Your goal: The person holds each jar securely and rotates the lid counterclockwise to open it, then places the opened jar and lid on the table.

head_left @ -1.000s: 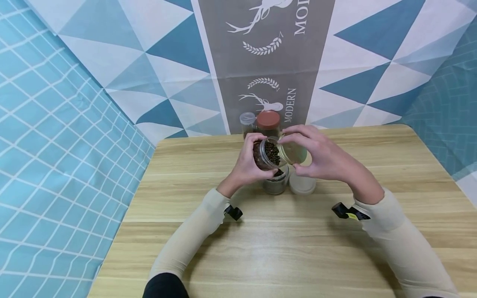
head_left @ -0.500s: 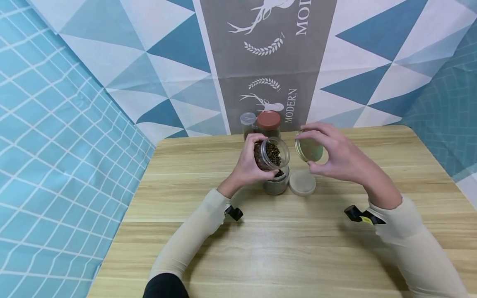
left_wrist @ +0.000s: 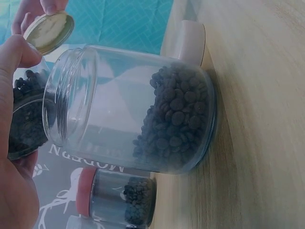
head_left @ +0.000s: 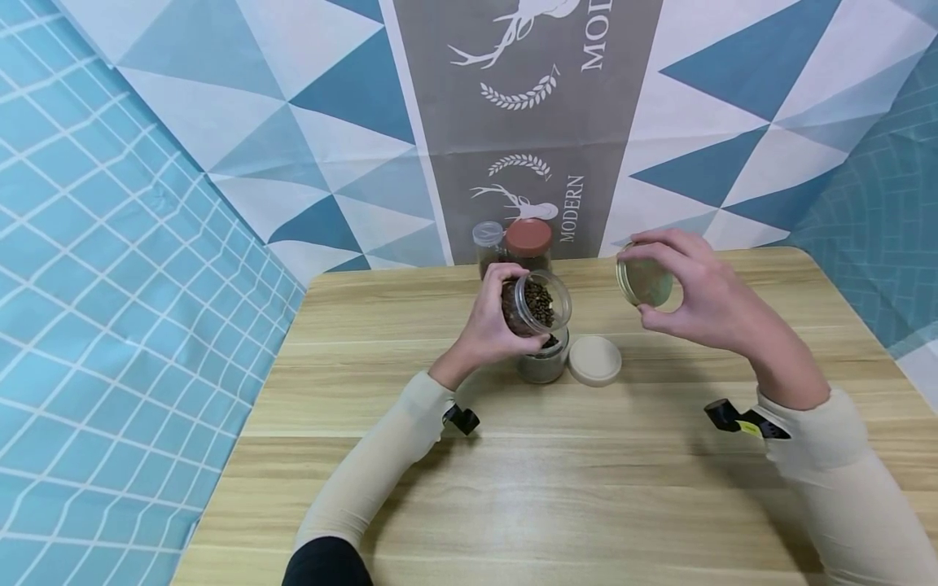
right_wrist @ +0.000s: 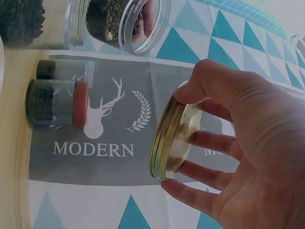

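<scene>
- Head view: we see the left hand (head_left: 489,327), its grip curled round the tilted jar (head_left: 539,301), whose long axis slants so the mouth points rightward. The standing jar (head_left: 541,369) sits below that grip; the pale lid (head_left: 595,360) lies on the bench (head_left: 542,488) to its right.
- Left wrist view: we find the standing jar uncapped directly under the left grip, the nearer one; whether the two jars touch, we cannot tell. The red-capped jar (left_wrist: 116,196) stands behind.
- Right wrist view: we have the right hand (right_wrist: 252,129) pinching the gold lid (right_wrist: 167,131) by its rim, well right of the left grip.
</scene>
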Demonstrator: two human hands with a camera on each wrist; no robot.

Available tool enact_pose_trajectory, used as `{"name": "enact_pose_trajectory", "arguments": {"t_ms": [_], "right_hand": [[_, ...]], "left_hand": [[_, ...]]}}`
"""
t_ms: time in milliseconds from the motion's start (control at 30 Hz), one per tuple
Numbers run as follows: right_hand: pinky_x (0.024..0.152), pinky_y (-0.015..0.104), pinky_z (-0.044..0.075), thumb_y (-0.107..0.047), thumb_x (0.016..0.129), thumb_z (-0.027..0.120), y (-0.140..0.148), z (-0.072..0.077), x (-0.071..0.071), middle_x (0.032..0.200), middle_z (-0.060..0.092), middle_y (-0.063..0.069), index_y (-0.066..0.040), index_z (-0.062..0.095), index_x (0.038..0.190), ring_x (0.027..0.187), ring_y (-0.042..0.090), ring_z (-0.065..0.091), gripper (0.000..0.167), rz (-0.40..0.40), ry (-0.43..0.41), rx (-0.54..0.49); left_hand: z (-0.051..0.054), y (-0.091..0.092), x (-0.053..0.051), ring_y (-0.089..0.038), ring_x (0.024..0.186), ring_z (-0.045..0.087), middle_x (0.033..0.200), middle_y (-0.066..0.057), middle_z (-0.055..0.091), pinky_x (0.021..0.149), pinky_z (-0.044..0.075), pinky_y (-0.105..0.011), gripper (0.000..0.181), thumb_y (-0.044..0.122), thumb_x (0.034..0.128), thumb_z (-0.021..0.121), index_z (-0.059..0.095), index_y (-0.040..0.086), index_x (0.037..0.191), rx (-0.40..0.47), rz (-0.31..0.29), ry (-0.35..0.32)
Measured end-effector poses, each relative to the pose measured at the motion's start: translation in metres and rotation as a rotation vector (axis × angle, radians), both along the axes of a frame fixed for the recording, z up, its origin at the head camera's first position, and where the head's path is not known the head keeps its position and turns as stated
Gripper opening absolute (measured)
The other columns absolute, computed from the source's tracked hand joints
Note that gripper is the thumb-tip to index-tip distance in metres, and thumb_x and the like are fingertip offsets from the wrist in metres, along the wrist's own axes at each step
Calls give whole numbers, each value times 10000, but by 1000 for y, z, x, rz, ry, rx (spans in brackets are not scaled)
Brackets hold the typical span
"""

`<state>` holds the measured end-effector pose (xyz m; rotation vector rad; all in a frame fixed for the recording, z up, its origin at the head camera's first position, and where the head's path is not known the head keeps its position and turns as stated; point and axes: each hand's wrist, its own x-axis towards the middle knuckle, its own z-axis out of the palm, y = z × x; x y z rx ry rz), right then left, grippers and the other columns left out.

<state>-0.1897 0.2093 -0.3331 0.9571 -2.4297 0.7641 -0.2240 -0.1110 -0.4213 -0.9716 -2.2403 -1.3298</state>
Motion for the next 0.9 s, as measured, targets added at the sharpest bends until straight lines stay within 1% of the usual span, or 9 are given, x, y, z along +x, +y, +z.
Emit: {"name": "enact_pose_trajectory", "arguments": {"t_ms": [233,367,500,567,633,733,800,900], "right_hand": [[972,635,545,40,733,839,4,0,-1,1508,662,181,-90,740,1358,1357,443,603,646,-16,-6,15],[996,653,546,32,733,855,5,-4,-2,1502,661,186,-82,739,1348,1342,456,611,636,-27,-22,55],[1012,667,534,-3,729,881,6,-10,-5,1457,683,185,-113,746,1349,1300,461,628,644,-33,-53,110],[1009,682,532,-18,731,892,7,-14,-7,1425,694,190,-126,751,1350,1278,463,627,644,-36,-74,139],[1013,690,532,-20,742,894,9,-17,-8,1404,702,195,-128,756,1352,1272,466,624,635,-44,-101,162],[1052,723,517,-14,758,898,11,-22,-9,1409,696,216,-114,754,1362,1297,494,606,629,-56,-149,196],[1076,744,503,-29,774,906,13,-26,-11,1425,685,228,-109,744,1377,1319,518,596,629,-64,-188,226],[1108,771,486,-58,794,911,14,-31,-13,1449,672,240,-109,730,1391,1352,548,584,625,-70,-252,273]], "left_hand": [[0,3,-1,-412,1404,530,1468,-267,540,1285,481,-480,979,113,652,994,480,-66,1466,-4,-2,-4],[1,2,-1,-419,1404,524,1469,-273,532,1280,486,-528,986,111,655,996,473,-71,1470,-5,-3,-7],[2,1,0,-426,1403,524,1470,-279,527,1271,486,-573,994,104,657,998,466,-76,1477,-6,-3,-13],[2,1,0,-426,1404,532,1471,-280,532,1275,487,-559,997,103,654,999,467,-80,1477,-9,-1,-15],[2,1,0,-424,1402,541,1470,-280,540,1282,486,-518,991,104,652,997,473,-81,1472,-10,0,-18],[2,2,0,-422,1400,550,1469,-279,551,1288,482,-466,984,102,649,994,479,-82,1467,-8,-2,-23],[2,2,0,-423,1400,549,1470,-281,553,1287,480,-458,984,97,647,995,480,-84,1466,-6,-4,-25],[2,2,1,-427,1403,546,1472,-283,554,1282,483,-476,995,91,643,1001,477,-88,1470,-7,-5,-22]]}}
